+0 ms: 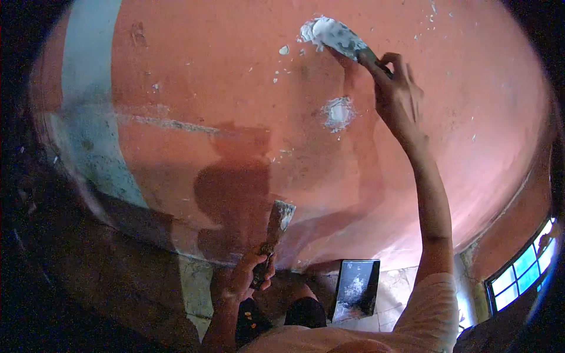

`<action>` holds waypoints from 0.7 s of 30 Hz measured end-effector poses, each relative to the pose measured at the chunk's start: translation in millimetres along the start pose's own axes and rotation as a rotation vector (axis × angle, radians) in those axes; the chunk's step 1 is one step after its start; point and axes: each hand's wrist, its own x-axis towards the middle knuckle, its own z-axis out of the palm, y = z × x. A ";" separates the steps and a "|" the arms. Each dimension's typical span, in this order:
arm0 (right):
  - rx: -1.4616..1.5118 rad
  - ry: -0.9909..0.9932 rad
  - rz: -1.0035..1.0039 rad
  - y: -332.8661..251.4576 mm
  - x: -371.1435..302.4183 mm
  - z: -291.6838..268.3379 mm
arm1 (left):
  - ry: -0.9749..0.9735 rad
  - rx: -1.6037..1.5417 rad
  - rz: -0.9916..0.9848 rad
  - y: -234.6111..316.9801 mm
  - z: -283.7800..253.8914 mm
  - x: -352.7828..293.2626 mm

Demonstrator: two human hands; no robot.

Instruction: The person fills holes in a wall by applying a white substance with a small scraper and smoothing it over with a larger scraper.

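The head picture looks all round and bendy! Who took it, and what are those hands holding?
There's no robot here, just a person with two bare hands. The camera is worn on their head and looks down, and its very wide lens makes straight edges bend.

The right hand holds a scraper with white paste on its blade, up at the orange wall. The left hand holds a second scraper, pointing up. On the wall you can see a white patch, a pale stripe and dark shadows. Lower down is a dark panel with white smears on it.
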 end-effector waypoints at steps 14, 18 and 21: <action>-0.150 -0.203 -0.139 -25.7 41.0 -37.1 | -0.026 -0.024 0.011 -4.1 -1.3 -3.5; -0.228 -0.080 -0.219 -10.1 40.0 -39.1 | -0.018 -0.010 -0.032 -1.0 0.0 -1.6; -0.216 -0.100 -0.278 -0.4 42.2 -46.2 | -0.036 -0.040 -0.029 -4.5 -4.0 -0.2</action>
